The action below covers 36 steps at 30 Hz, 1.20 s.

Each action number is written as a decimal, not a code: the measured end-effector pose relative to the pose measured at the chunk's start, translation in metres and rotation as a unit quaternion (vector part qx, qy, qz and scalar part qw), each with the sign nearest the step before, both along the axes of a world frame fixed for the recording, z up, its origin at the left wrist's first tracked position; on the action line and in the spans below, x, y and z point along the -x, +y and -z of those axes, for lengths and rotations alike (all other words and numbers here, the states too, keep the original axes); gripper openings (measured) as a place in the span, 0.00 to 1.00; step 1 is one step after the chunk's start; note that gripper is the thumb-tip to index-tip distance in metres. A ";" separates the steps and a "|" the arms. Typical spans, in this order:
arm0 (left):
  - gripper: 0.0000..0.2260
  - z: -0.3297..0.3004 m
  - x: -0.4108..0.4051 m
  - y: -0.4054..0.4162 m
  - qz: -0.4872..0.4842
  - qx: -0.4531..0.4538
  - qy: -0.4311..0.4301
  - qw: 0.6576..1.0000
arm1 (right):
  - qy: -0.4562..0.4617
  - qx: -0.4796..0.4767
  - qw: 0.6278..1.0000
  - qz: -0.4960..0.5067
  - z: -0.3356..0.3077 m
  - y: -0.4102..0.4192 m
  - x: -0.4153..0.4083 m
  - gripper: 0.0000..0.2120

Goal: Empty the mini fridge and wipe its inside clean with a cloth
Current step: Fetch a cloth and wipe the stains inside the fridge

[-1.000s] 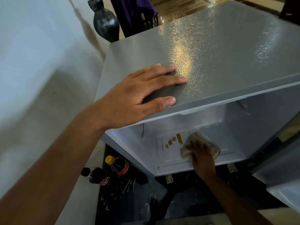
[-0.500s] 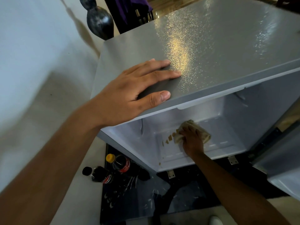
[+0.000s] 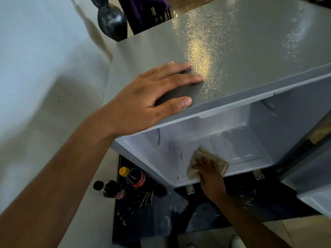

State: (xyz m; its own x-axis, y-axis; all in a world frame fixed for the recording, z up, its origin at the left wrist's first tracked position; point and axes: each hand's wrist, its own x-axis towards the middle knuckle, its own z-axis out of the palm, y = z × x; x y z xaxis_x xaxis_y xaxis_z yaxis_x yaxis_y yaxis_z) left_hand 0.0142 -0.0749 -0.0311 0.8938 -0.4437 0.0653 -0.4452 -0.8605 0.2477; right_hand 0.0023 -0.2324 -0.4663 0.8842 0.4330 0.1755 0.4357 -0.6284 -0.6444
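Note:
The grey mini fridge [image 3: 232, 51] stands open and I look down into its white inside [image 3: 223, 145], which holds no items. My left hand [image 3: 152, 99] lies flat on the fridge top near its front left corner, fingers spread, holding nothing. My right hand [image 3: 207, 170] reaches in from below and presses a beige cloth [image 3: 220, 162] onto the fridge floor near its front edge. A few small brown specks [image 3: 179, 177] show on the floor just left of the cloth.
Two dark soda bottles [image 3: 132, 178], one with a yellow cap, lie on a dark mat [image 3: 152, 221] left of the fridge base. The open fridge door [image 3: 311, 185] stands at the right. A white wall runs along the left; a dark round vase [image 3: 112, 20] stands behind the fridge.
My right hand has swept the cloth leftward and toward the front across the fridge floor. The brown stains seen earlier are covered or gone. My left hand has stayed on the fridge top.

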 end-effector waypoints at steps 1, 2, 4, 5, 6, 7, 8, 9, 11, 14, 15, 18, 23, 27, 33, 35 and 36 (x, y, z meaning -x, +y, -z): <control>0.23 0.000 0.000 0.000 0.000 -0.001 -0.001 1.000 | 0.000 -0.010 1.000 0.008 0.003 -0.005 0.003 0.22; 0.23 0.000 0.000 0.001 0.000 -0.001 -0.001 1.000 | 0.003 -0.021 1.000 0.021 0.001 -0.008 0.002 0.21; 0.23 0.001 0.000 0.001 0.000 0.002 0.000 1.000 | 0.013 -0.053 0.996 0.066 -0.002 -0.004 -0.006 0.21; 0.23 0.001 -0.001 0.001 0.001 0.003 0.001 1.000 | 0.028 -0.077 0.992 0.098 -0.005 0.002 -0.012 0.21; 0.23 0.001 -0.001 0.001 0.002 0.005 0.001 1.000 | 0.045 -0.104 0.985 0.133 -0.010 0.009 -0.019 0.20; 0.23 0.001 -0.001 0.001 0.001 0.005 0.001 1.000 | 0.066 -0.138 0.974 0.165 -0.018 0.017 -0.029 0.19; 0.23 0.000 0.000 0.001 0.001 0.005 0.001 1.000 | 0.097 -0.158 0.965 0.184 -0.026 0.026 -0.039 0.18; 0.22 0.000 0.000 0.000 0.001 0.005 0.000 1.000 | 0.126 -0.149 0.962 0.189 -0.032 0.036 -0.047 0.17; 0.22 0.000 0.000 0.000 0.000 0.003 0.002 1.000 | 0.150 -0.106 0.968 0.169 -0.040 0.058 -0.055 0.17; 0.22 0.000 0.000 0.001 -0.001 0.004 0.005 1.000 | 0.139 -0.073 0.981 0.116 -0.043 0.085 -0.041 0.16; 0.22 0.000 0.000 0.001 -0.001 0.005 0.004 1.000 | 0.122 -0.041 0.989 0.076 -0.041 0.089 -0.032 0.17; 0.22 -0.001 -0.001 0.001 0.001 0.007 0.001 1.000 | 0.058 0.019 0.998 0.025 -0.031 0.082 -0.005 0.21; 0.22 0.000 -0.001 0.002 0.006 0.005 0.000 1.000 | -0.015 -0.008 0.999 -0.033 -0.018 0.050 0.028 0.27; 0.22 0.001 -0.001 0.003 0.008 0.010 0.001 1.000 | 0.064 -0.054 0.996 0.031 -0.024 0.037 0.010 0.19; 0.22 0.001 -0.002 0.004 0.006 0.010 0.004 1.000 | 0.053 -0.203 0.962 0.177 -0.065 0.062 -0.052 0.16; 0.22 0.001 -0.002 0.003 0.006 0.011 0.002 1.000 | 0.018 -0.149 0.975 0.162 -0.068 0.072 -0.064 0.15; 0.22 0.000 -0.002 0.003 0.006 0.012 0.001 1.000 | 0.015 -0.095 0.984 0.147 -0.063 0.076 -0.067 0.14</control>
State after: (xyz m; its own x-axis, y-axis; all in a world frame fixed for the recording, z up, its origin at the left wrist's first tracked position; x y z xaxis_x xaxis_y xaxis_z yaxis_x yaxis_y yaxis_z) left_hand 0.0161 -0.0719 -0.0313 0.8888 -0.4523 0.0741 -0.4545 -0.8490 0.2693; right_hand 0.0692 -0.1566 -0.4030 0.9723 0.1195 0.2008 0.2321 -0.5918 -0.7720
